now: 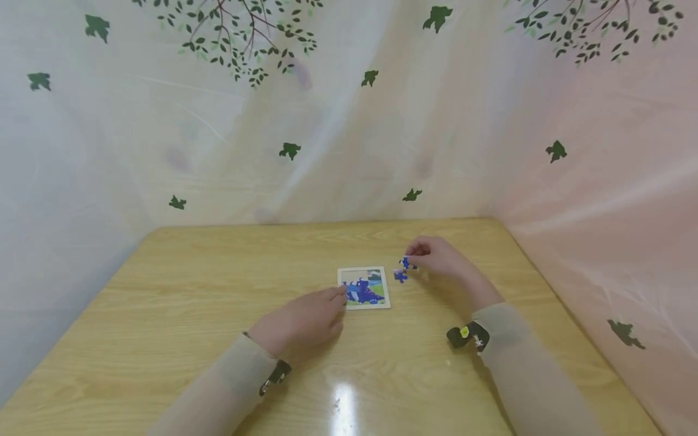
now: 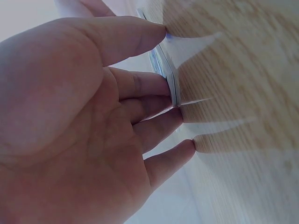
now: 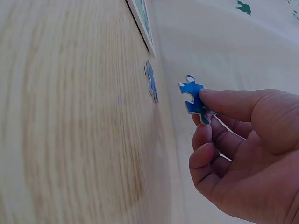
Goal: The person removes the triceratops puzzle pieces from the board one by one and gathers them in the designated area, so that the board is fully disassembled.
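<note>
A small square jigsaw puzzle in a white frame point(image 1: 387, 289) lies on the table, showing a blue dinosaur picture point(image 1: 361, 292) with a bare patch at its upper left. My left hand point(image 1: 305, 318) rests at the frame's left side, fingers fairly straight, fingertips against its edge and the tabletop. Between thumb and fingers, my right hand point(image 1: 436, 257) pinches a blue puzzle piece point(image 3: 192, 97), raised above the table to the right of the frame. A second blue puzzle piece point(image 1: 400, 277) lies flat between the frame and the right hand.
The wooden table point(image 1: 163, 290) extends around the puzzle on all sides. A pale curtain point(image 1: 327, 121) printed with leaves hangs behind the table's far edge and along its sides. Dark wrist cameras point(image 1: 460, 336) are strapped at both sleeves.
</note>
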Tool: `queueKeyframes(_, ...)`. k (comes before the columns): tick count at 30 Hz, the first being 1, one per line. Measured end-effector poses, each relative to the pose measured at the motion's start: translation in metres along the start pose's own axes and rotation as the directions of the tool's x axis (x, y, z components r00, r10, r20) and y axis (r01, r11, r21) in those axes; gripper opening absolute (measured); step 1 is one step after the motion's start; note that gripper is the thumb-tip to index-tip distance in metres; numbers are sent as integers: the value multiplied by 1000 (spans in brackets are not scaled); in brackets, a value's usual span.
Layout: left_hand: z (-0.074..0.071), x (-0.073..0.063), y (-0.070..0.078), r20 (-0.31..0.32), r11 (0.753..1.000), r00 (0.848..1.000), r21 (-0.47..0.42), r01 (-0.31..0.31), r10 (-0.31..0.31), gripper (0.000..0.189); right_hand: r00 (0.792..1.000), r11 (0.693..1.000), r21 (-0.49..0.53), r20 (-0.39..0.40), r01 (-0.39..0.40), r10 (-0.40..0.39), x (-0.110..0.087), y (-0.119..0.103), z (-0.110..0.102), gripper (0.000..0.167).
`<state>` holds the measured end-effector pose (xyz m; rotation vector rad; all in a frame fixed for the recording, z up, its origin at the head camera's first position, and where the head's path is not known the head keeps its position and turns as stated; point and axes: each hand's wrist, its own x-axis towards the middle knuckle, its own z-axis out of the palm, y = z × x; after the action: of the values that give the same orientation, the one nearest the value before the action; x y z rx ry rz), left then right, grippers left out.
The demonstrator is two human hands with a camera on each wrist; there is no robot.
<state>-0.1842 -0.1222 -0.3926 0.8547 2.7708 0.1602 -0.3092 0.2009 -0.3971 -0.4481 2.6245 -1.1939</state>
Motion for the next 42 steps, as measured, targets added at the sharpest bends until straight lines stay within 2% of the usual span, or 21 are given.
queueKeyframes(8, -4, -1, 2, -5, 1000, 1000, -2, 0, 0, 59, 998, 999, -32, 60, 29, -27, 1, 7, -10, 15)
queueKeyframes(15, -2, 0, 0, 0, 1000, 1000, -1, 10, -10, 59, 997, 1000, -21, 80, 15, -13, 3, 15, -12, 13)
queueKeyframes(28, -2, -1, -1, 6, 1000, 1000, -6, 1, -1, 60, 997, 999, -32, 72, -36, 38, 1, 22, -7, 14)
queueKeyframes(42, -1, 0, -1, 7, 1000, 1000, -4, -13, 13, 59, 997, 993, -113, 63, -43, 51, 1, 22, -3, 12)
